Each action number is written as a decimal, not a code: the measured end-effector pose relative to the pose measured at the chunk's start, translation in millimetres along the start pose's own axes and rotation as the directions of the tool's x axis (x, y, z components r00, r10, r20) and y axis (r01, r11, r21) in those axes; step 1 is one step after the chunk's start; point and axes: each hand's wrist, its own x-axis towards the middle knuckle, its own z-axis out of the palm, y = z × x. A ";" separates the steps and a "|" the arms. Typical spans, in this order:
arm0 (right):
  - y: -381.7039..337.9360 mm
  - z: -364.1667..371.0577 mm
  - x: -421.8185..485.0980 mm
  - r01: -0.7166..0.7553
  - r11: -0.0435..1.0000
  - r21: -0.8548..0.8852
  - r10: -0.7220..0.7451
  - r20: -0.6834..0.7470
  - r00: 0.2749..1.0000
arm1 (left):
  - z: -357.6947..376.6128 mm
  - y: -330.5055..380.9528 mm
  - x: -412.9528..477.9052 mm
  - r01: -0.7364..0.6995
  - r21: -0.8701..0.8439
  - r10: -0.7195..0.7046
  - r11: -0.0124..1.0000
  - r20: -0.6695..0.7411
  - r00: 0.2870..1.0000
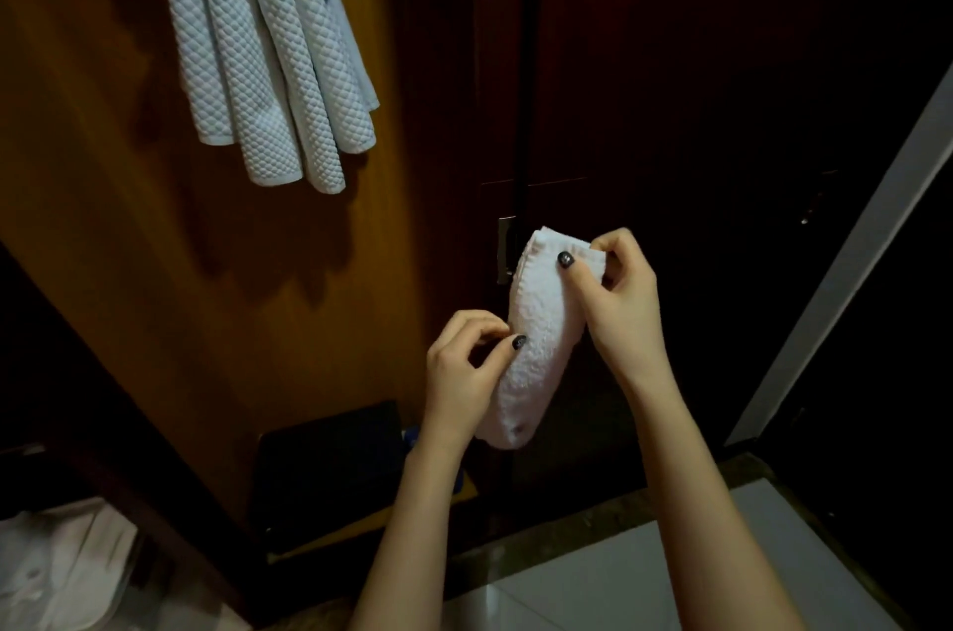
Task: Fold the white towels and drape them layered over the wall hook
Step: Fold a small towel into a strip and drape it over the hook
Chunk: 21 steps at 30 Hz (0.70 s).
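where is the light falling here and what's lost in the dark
Head view: warm light falls on the wooden panel, where the hanging towels cast a soft shadow; the folded towel, left hand and right hand are well lit; the door behind them is nearly black.

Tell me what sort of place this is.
Likely a hotel-room entryway: quilted white towels hang on a brown wooden wall panel beside a dark door with a metal latch; pale floor tiles below.

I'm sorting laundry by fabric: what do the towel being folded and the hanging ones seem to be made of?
The folded towel looks like white terry, probably cotton, going by its nubby, looped matte pile. The hanging towels are a pale diamond-quilted weave with hemmed ends, also matte. Their fibre is unclear, possibly cotton too.
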 end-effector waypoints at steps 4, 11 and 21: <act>-8.1 1.1 17.8 0.067 0.996 -0.054 -0.065 0.036 0.997 | 5.3 -3.2 8.7 0.182 -0.066 -0.175 0.981 0.098 0.980; -16.7 -1.1 50.8 0.151 0.977 -0.147 -0.149 0.028 0.988 | 6.9 6.0 21.8 0.190 -0.062 -0.180 0.980 0.131 0.975; -37.4 9.5 89.3 0.204 0.960 -0.192 -0.217 -0.046 0.975 | 0.4 -6.3 39.2 0.176 0.120 -0.190 0.977 0.115 0.975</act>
